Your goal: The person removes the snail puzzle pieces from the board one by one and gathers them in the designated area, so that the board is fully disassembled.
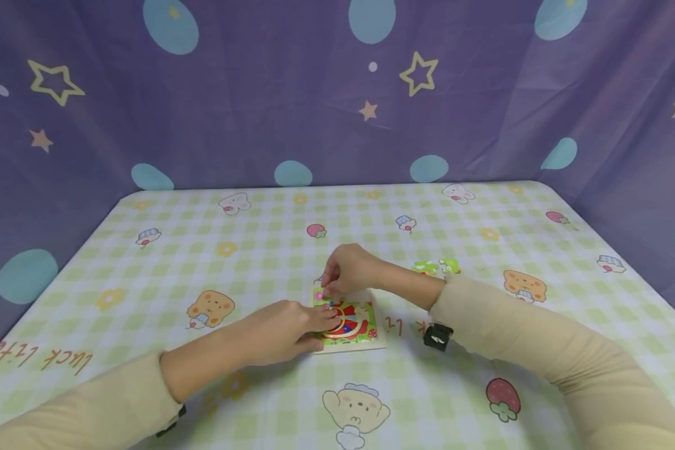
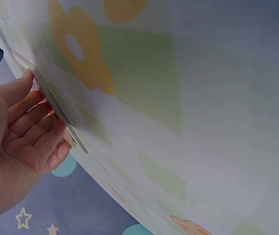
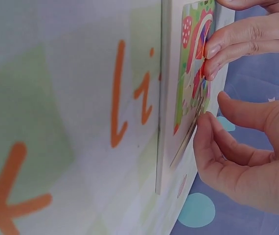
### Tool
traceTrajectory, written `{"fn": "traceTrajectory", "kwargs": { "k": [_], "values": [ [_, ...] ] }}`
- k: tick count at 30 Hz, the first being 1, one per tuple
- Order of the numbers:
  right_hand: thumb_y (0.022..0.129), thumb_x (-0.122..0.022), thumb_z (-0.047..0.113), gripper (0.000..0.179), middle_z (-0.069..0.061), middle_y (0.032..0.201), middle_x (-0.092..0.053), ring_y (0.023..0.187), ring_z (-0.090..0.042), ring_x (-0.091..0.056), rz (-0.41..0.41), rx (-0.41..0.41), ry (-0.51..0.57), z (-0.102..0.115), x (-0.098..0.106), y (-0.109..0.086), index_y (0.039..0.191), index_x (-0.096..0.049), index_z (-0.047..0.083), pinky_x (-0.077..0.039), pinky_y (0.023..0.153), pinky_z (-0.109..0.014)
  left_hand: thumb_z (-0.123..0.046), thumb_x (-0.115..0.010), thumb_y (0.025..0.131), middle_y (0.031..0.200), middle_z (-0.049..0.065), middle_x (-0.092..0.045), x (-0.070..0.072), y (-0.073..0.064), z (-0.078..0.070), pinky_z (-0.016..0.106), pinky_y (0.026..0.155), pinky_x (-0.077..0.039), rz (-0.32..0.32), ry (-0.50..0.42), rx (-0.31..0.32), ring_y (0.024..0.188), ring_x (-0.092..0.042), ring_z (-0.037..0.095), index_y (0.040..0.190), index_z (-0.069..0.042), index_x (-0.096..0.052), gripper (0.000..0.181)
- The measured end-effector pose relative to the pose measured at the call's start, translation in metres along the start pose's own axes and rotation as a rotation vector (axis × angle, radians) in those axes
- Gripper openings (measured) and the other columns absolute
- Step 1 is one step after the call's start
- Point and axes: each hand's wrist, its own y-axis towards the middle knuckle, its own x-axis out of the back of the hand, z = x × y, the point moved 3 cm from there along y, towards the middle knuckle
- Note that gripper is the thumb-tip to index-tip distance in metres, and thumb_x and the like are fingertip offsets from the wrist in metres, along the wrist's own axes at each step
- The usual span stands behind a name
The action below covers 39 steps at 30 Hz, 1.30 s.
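A small picture puzzle (image 1: 345,334) with a red wheel on green lies in a pale board (image 1: 378,344) at mid-table. My left hand (image 1: 287,328) rests on its left side, fingers nearly straight over the wheel. In the left wrist view, the thumb is at the edge of the board (image 2: 68,128). My right hand (image 1: 353,270) is over the far left corner, beside a pink flower. Its fingers bend loosely. In the right wrist view, the index fingertip touches the puzzle (image 3: 184,83), and a gap shows between it and the thumb (image 3: 237,110).
Loose green puzzle pieces (image 1: 450,267) lie on the checked tablecloth (image 1: 270,250), right of the board and partly behind my right forearm (image 1: 413,287). A purple curtain (image 1: 292,94) hangs behind the table. A black band device (image 1: 437,336) sits at my right wrist.
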Motion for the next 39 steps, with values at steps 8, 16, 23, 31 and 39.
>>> {"fn": "traceTrajectory", "kwargs": {
  "k": [8, 16, 23, 31, 39],
  "values": [
    [0.083, -0.076, 0.019, 0.008, 0.0, 0.082, -0.073, 0.07, -0.006, -0.058, 0.003, -0.022, 0.048, -0.003, 0.0, 0.0, 0.084, -0.074, 0.011, -0.047, 0.063, -0.013, -0.022, -0.065, 0.091, 0.133, 0.006, -0.061, -0.002, 0.0, 0.0, 0.035, 0.098, -0.054, -0.011, 0.024, -0.023, 0.125, -0.058, 0.022, 0.129, -0.009, -0.061, 0.04],
    [0.086, -0.072, 0.01, 0.006, -0.006, 0.079, -0.074, 0.061, -0.006, -0.065, 0.068, -0.078, 0.231, -0.007, -0.003, 0.005, 0.084, -0.068, 0.006, -0.056, 0.061, -0.017, -0.021, -0.065, 0.091, 0.132, 0.005, -0.062, 0.0, 0.0, -0.003, 0.037, 0.098, -0.054, -0.022, 0.059, -0.036, 0.125, -0.059, 0.02, 0.128, -0.009, -0.062, 0.039],
    [0.084, -0.073, 0.008, 0.008, -0.006, 0.072, -0.072, 0.057, -0.007, -0.066, 0.034, -0.096, 0.329, -0.018, 0.007, 0.007, 0.086, -0.069, 0.002, -0.06, 0.064, -0.022, -0.021, -0.065, 0.091, 0.132, 0.009, -0.06, 0.0, 0.001, -0.002, 0.036, 0.096, -0.055, 0.006, 0.029, -0.018, 0.123, -0.06, 0.023, 0.128, -0.009, -0.062, 0.039],
    [0.082, -0.074, 0.007, 0.01, -0.006, 0.074, -0.073, 0.058, -0.005, -0.066, 0.025, -0.101, 0.335, -0.038, 0.019, 0.0, 0.089, -0.071, 0.0, -0.06, 0.066, -0.025, -0.022, -0.066, 0.091, 0.132, 0.008, -0.061, 0.0, 0.002, -0.002, 0.037, 0.096, -0.055, 0.0, 0.027, -0.013, 0.121, -0.061, 0.022, 0.128, -0.01, -0.062, 0.039],
    [0.081, -0.076, 0.008, 0.011, -0.004, 0.072, -0.074, 0.059, -0.006, -0.065, -0.03, -0.117, 0.279, -0.075, 0.032, -0.015, 0.088, -0.072, 0.0, -0.059, 0.064, -0.024, -0.022, -0.066, 0.091, 0.131, 0.007, -0.062, 0.001, 0.002, -0.002, 0.038, 0.097, -0.054, 0.007, 0.029, -0.007, 0.121, -0.062, 0.021, 0.128, -0.01, -0.062, 0.04]
  ]
}}
